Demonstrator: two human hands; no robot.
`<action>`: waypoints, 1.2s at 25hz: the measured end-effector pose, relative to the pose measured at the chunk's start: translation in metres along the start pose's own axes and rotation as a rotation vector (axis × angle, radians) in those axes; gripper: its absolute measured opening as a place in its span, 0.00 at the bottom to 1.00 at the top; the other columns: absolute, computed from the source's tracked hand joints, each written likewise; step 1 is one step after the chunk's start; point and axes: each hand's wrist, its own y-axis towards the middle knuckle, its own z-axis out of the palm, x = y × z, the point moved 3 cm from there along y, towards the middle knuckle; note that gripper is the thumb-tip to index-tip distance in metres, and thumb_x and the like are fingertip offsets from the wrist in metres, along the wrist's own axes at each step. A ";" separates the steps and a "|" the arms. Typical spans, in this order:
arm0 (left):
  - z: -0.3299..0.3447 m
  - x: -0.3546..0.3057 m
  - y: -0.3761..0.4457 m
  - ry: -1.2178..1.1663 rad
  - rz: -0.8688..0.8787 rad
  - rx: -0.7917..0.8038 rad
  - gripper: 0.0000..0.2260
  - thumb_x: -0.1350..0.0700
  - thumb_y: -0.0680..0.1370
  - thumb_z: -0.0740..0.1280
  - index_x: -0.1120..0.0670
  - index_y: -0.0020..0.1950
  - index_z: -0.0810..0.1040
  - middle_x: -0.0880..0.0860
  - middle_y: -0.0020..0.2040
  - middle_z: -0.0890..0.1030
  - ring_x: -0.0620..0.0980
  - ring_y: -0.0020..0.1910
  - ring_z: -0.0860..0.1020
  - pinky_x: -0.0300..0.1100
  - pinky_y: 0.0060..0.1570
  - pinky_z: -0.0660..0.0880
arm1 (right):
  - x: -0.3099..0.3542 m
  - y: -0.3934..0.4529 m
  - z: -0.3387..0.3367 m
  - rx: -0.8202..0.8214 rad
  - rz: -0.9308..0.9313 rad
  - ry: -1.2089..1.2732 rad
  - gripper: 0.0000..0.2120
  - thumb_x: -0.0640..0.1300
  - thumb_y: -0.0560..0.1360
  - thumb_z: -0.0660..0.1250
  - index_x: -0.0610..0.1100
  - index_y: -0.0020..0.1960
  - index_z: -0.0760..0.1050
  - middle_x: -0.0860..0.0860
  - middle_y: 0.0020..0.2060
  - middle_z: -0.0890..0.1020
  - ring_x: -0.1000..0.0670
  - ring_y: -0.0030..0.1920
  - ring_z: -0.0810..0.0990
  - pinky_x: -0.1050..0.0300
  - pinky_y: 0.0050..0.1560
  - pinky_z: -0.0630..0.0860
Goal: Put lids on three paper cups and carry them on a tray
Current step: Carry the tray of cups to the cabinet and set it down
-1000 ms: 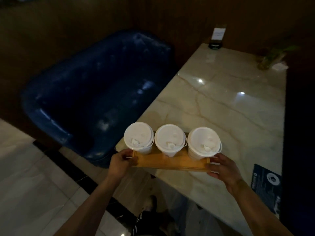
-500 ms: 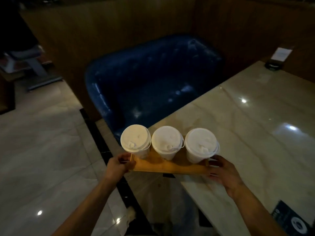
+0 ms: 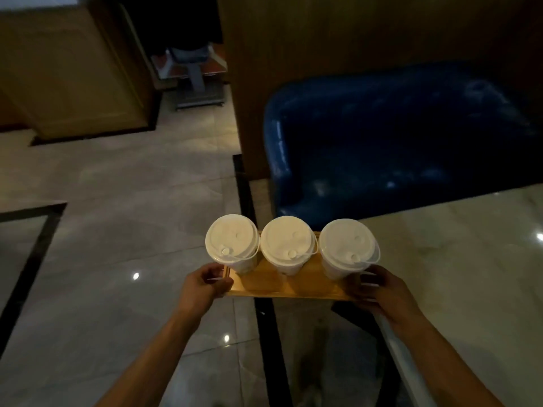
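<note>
Three white paper cups with white lids stand in a row on a narrow wooden tray (image 3: 282, 290): the left cup (image 3: 232, 242), the middle cup (image 3: 287, 245) and the right cup (image 3: 347, 248). My left hand (image 3: 202, 284) grips the tray's left end. At the tray's right end my right hand (image 3: 379, 290) holds on. The tray is level and held in the air over the floor, just left of the marble table's corner.
A marble table (image 3: 470, 259) fills the right side. A blue padded seat (image 3: 396, 148) stands behind it against a wooden partition (image 3: 323, 39). Glossy tiled floor (image 3: 117, 215) spreads to the left. A wooden cabinet (image 3: 64, 77) and a metal stand (image 3: 197, 80) are at the back.
The tray with the three cups has come off the table edge and swung left. The view turned left, so the table and blue seat shifted to the right.
</note>
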 end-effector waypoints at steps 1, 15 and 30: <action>-0.016 0.005 -0.003 -0.016 -0.004 -0.024 0.13 0.65 0.75 0.72 0.59 0.58 0.79 0.60 0.51 0.82 0.59 0.50 0.82 0.43 0.43 0.80 | 0.002 0.002 0.016 0.023 0.005 -0.017 0.20 0.28 0.71 0.70 0.40 0.61 0.76 0.40 0.52 0.82 0.38 0.46 0.84 0.53 0.37 0.82; -0.277 0.107 -0.076 -0.152 -0.092 -0.502 0.10 0.61 0.73 0.74 0.48 0.49 0.81 0.52 0.44 0.83 0.49 0.40 0.83 0.35 0.34 0.79 | -0.004 -0.007 0.314 0.430 -0.029 -0.377 0.20 0.28 0.71 0.69 0.53 0.50 0.78 0.53 0.46 0.84 0.52 0.40 0.85 0.62 0.31 0.80; -0.439 0.177 -0.185 -0.271 -0.189 -0.910 0.12 0.63 0.74 0.73 0.48 0.54 0.80 0.49 0.45 0.84 0.47 0.41 0.83 0.34 0.34 0.77 | -0.037 -0.070 0.568 0.841 -0.024 -0.537 0.22 0.25 0.69 0.68 0.45 0.57 0.78 0.41 0.48 0.82 0.42 0.48 0.81 0.47 0.47 0.78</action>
